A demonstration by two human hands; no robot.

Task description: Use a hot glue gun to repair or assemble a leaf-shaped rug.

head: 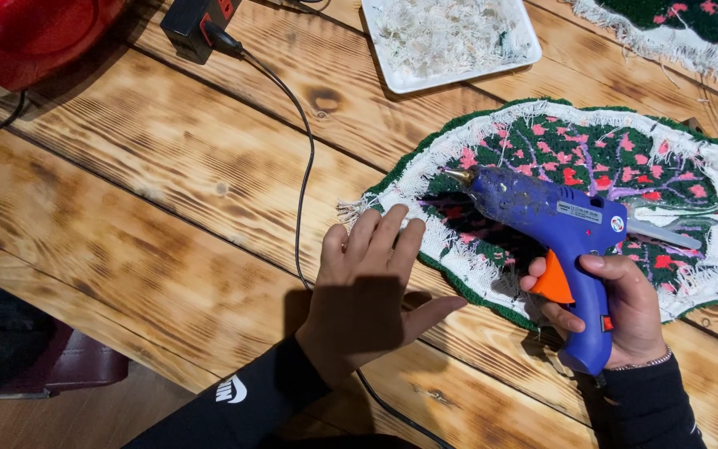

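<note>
My left hand (367, 291) lies flat on the wooden table (168, 166), fingers straight and close together, holding nothing; the fingertips (392, 218) press on the frayed white border at the near-left edge of the tufted rug piece (592, 158), thumb stretched out to the right over bare wood. My right hand (625, 308) is wrapped tight around the grip of the blue glue gun (554, 220), a finger resting on its orange trigger (553, 281). The gun lies across the rug piece, its metal nozzle (456, 175) pointing left, just above and to the right of my left fingertips, close to the white fringe but apart from my fingers.

The rug's green edge curves round just right of my left hand and passes under the gun. A black cord (305, 166) runs down the table just left of my left fingers and passes under my wrist. Left of that cord the wood lies open. Well beyond my fingertips sits a white tray of scraps (392, 75), and a second rug piece (691, 25) shows at the far right corner
</note>
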